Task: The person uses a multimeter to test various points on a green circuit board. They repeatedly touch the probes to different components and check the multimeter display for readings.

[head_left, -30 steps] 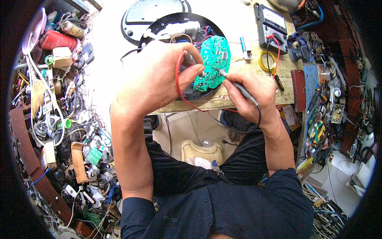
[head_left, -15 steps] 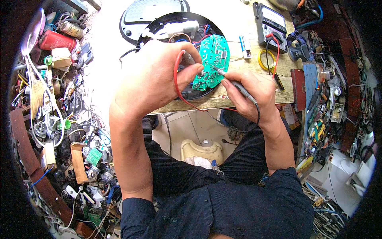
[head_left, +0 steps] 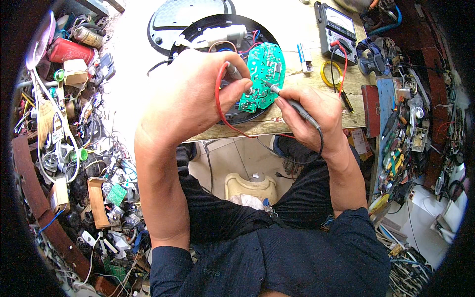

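A green circuit board (head_left: 271, 62) lies tilted over an open round black housing (head_left: 269, 38) on the wooden bench. My left hand (head_left: 185, 94) is closed on a test probe with a red lead (head_left: 232, 71); it covers part of the board, and the probe's tip is hard to make out. From the right, my right hand (head_left: 319, 111) grips a second test probe, with a black lead (head_left: 303, 112), pen-like, its tip at the board's middle. Inside the housing sit a white cylindrical part (head_left: 220, 35) and several coloured wires. An analog multimeter (head_left: 338, 24) stands at the back right, a red lead plugged into it.
Behind the housing lies a grey-and-black round cover (head_left: 190, 17). A small box (head_left: 305, 58) and a yellow coil (head_left: 331, 74) are right of the board. Piled parts and cables crowd both sides, with a red canister (head_left: 71, 50) at left. A cream container (head_left: 251, 188) stands below.
Very little differs. The black-lead probe's tip has shifted slightly left and away from me on the board; my left hand keeps nearly the same place.
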Motion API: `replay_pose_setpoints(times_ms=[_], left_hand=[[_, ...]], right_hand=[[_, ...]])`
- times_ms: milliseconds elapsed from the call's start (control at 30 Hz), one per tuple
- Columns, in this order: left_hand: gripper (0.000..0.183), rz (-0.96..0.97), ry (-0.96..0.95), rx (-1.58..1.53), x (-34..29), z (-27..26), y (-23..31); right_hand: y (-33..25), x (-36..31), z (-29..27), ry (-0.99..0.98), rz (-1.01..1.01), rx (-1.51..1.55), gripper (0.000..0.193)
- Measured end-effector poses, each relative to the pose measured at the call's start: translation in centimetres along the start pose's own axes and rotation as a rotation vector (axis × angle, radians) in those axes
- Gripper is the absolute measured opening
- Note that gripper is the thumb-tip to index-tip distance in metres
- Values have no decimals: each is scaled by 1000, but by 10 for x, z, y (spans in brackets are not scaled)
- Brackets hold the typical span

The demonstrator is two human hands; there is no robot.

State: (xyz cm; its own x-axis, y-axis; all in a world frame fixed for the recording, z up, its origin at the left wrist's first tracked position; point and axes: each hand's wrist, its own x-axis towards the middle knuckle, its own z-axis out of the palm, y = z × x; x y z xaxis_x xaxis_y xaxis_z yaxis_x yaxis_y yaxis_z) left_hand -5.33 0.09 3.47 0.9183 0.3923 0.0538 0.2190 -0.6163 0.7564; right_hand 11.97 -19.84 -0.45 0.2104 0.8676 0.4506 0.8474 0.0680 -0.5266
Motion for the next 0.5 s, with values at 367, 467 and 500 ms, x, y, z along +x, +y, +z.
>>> replay_pose_setpoints(times_ms=[367, 467, 500], left_hand=[[14, 2, -3, -29, 0, 0, -1], [14, 1, 3, -12, 0, 0, -1], [15, 6, 7, -11, 0, 1, -1]], right_hand=[[0, 2, -1, -1, -17, -14, 21], [-1, 2, -2, -7, -5, -14, 21], [-1, 1, -2, -8, -2, -15, 21]])
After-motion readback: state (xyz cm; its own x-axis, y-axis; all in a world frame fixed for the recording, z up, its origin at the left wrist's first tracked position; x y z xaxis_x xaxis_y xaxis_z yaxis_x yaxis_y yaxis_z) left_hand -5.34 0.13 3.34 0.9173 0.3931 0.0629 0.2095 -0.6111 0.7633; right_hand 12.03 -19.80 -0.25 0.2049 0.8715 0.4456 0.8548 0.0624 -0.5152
